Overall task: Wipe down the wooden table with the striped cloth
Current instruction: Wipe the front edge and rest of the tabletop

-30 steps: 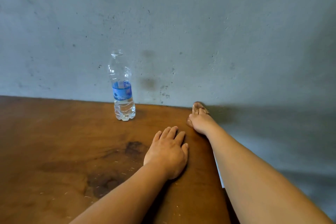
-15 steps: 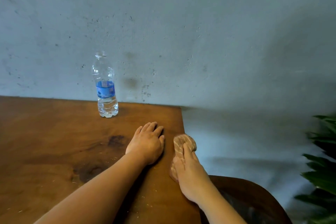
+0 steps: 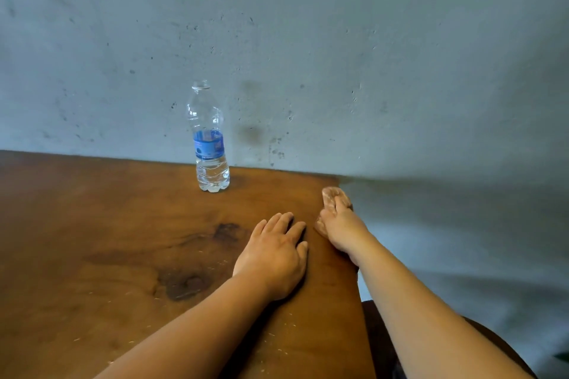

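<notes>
Your right hand [image 3: 340, 226] is pressing the cloth [image 3: 331, 195] along the surface's [image 3: 92, 224] right edge, fingers closed over it; your left hand [image 3: 274, 252] is lying flat, fingers together. Keep pressure even. Crumbs are lying nearer you; the bottle [image 3: 211, 144] is standing near the wall, blocking that strip.

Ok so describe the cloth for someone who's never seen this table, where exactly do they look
Start at the wooden table against the grey wall and follow its right edge toward the far corner. There the right hand presses a small bunched striped cloth onto the wood, well to the right of the upright water bottle. It is the only fabric here, pale tan with light stripes, peeking out beyond the fingertips.
</notes>
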A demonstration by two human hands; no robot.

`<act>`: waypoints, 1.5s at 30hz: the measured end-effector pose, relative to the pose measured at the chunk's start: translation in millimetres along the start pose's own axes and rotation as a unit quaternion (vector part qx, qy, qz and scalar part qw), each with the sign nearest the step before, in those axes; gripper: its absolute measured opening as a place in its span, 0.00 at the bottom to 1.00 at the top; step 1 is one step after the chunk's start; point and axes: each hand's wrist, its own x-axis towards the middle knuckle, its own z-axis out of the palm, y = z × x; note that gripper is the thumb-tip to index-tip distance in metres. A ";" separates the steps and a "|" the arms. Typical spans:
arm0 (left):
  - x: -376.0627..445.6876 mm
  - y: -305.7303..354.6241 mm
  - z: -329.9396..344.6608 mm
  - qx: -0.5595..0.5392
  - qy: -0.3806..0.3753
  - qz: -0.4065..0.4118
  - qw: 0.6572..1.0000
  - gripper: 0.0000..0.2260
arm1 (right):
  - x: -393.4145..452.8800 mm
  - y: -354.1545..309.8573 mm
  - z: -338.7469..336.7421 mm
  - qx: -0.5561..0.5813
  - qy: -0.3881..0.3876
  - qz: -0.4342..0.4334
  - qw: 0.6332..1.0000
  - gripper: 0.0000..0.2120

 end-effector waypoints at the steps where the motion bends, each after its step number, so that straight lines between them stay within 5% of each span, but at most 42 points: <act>1: 0.8 0.2 -0.1 -0.001 -0.001 0.001 1.000 0.24 | 15.1 -2.4 -0.7 -0.003 0.001 0.001 1.000 0.28; 10: 3.9 -2.5 2.5 0.007 -0.007 0.000 1.000 0.24 | 27.9 -2.5 1.0 0.037 0.006 0.012 0.999 0.28; 26: -27.3 -2.0 -2.6 0.006 -0.033 0.078 0.996 0.25 | -203.9 44.0 22.7 0.002 -0.023 0.003 1.000 0.28; 39: -71.8 -5.9 -2.0 0.022 -0.014 0.094 0.995 0.30 | -113.3 -0.5 4.7 -0.025 0.009 0.035 0.999 0.30; 45: -70.4 -6.6 -0.9 0.024 -0.010 0.092 0.995 0.29 | -146.2 -2.7 6.9 -0.075 0.017 0.033 0.997 0.27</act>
